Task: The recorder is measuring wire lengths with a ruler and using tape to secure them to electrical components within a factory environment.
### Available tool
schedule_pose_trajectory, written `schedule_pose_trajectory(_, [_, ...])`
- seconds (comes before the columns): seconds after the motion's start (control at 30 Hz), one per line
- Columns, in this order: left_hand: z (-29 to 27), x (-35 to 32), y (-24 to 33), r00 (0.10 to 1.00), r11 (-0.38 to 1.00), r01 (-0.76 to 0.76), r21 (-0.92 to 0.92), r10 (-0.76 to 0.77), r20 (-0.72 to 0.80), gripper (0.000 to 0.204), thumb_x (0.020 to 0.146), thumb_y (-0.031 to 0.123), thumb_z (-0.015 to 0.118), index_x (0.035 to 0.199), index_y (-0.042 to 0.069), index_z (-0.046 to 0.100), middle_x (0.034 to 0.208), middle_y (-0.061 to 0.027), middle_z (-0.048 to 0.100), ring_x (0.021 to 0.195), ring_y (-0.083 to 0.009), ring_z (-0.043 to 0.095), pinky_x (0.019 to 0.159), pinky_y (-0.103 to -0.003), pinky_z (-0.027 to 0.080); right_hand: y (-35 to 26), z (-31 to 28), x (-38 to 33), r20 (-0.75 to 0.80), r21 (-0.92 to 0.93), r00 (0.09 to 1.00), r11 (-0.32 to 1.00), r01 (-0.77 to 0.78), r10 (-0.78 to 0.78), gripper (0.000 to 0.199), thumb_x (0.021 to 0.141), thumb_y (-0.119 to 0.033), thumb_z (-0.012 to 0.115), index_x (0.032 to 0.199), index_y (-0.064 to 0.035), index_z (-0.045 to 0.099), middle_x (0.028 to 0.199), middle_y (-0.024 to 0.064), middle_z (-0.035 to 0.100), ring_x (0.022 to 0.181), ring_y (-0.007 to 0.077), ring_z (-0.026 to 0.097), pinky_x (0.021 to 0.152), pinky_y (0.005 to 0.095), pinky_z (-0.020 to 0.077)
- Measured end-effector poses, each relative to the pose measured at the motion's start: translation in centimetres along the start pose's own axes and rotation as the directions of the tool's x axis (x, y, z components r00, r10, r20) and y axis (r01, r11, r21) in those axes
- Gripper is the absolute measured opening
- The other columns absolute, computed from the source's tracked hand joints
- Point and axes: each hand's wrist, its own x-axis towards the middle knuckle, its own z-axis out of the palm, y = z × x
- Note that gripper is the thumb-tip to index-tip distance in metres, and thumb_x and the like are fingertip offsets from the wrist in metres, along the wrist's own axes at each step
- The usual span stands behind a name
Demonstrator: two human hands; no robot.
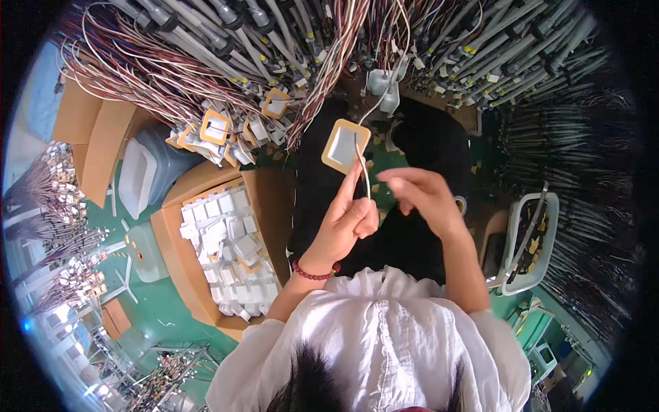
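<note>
In front of my lap, my left hand [349, 218] is closed on a thin pale cable [365, 175], the index finger stretched up along it. Above that fingertip is a square white housing [342, 145] with rounded corners and a tan border. The cable crosses its face and continues up toward a clear plastic piece [386, 89]. To the right, my right hand [427, 198] hovers with bent fingers apart, slightly blurred, and nothing shows in it. A small gap separates it from the cable and the left hand.
At left stands an open cardboard box [182, 257] of white square housings [230, 230]. Behind it is a pale plastic bin [141, 172]. Bundled cables [336, 58] hang at the back, with more tan-edged housings [215, 128]. A white tub [539, 257] with scraps stands at right.
</note>
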Motion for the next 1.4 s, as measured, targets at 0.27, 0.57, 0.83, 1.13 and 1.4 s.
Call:
schedule_pose_trajectory(0.27, [0.0, -0.6, 0.4, 0.996, 0.978, 0.083, -0.190, -0.089, -0.023, 0.066, 0.095, 0.056, 0.030, 0.149, 0.020, 0.014, 0.061, -0.0023, 0.046, 0.039, -0.0085, 0.038, 0.037, -0.020, 0.034, 1.2, 3.5, 2.6, 0.113, 0.364, 0.993, 0.930, -0.057, 0.016, 0.022, 0.086, -0.022, 0.068, 0.083, 0.0000, 0.068, 0.064, -0.0016, 0.055, 0.050, 0.0054, 0.043, 0.046, 0.0209, 0.0315])
schedule_pose_trajectory(0.57, [0.4, -1.4, 0.7, 0.966, 0.859, 0.259, -0.443, -0.238, 0.103, 0.087, 0.079, 0.080, 0.014, 0.149, 0.030, 0.007, 0.062, -0.0068, 0.050, 0.037, -0.0086, 0.033, 0.035, -0.018, 0.030, 1.0, 4.6, 1.9, -0.113, 0.295, 0.993, 0.954, 0.060, -0.028, 0.023, 0.088, -0.023, 0.067, 0.086, -0.0001, 0.069, 0.065, -0.0033, 0.055, 0.055, 0.0029, 0.044, 0.049, 0.0189, 0.0330])
schedule_pose_trajectory(0.83, [0.9, -1.9, 0.1, 0.972, 0.882, 0.228, -0.412, -0.234, 0.038, 0.057, 0.097, 0.057, 0.022, 0.149, 0.033, 0.013, 0.050, -0.0031, 0.039, 0.036, -0.0089, 0.028, 0.038, -0.022, 0.028, 1.1, 6.7, 0.9, -0.329, 0.209, 0.935, 0.955, 0.209, -0.133, 0.018, 0.087, -0.016, 0.067, 0.085, 0.0018, 0.069, 0.076, -0.0019, 0.063, 0.067, 0.0023, 0.051, 0.060, 0.0186, 0.0418])
schedule_pose_trajectory(1.13, [1.6, -2.1, 0.4, 0.991, 0.886, 0.118, -0.449, -0.136, -0.007, 0.052, 0.099, 0.030, 0.027, 0.149, 0.018, 0.017, 0.041, 0.0007, 0.030, 0.032, -0.0099, 0.025, 0.036, -0.023, 0.025, 1.1, 7.2, 0.7, -0.384, 0.111, 0.872, 0.922, 0.370, -0.304, 0.019, 0.087, -0.015, 0.067, 0.078, 0.0013, 0.067, 0.070, -0.0026, 0.060, 0.062, 0.0020, 0.046, 0.053, 0.0189, 0.0356])
schedule_pose_trajectory(1.4, [1.4, -2.1, 0.5, 0.993, 0.820, 0.117, -0.561, -0.105, 0.052, 0.054, 0.098, 0.026, 0.027, 0.149, 0.015, 0.014, 0.041, 0.0026, 0.028, 0.032, -0.0091, 0.023, 0.035, -0.023, 0.022, 1.0, 7.0, 0.4, -0.382, -0.038, 0.852, 0.927, 0.372, -0.358, 0.016, 0.085, -0.012, 0.068, 0.078, 0.0018, 0.067, 0.071, 0.0015, 0.060, 0.062, 0.0057, 0.049, 0.054, 0.0219, 0.0372])
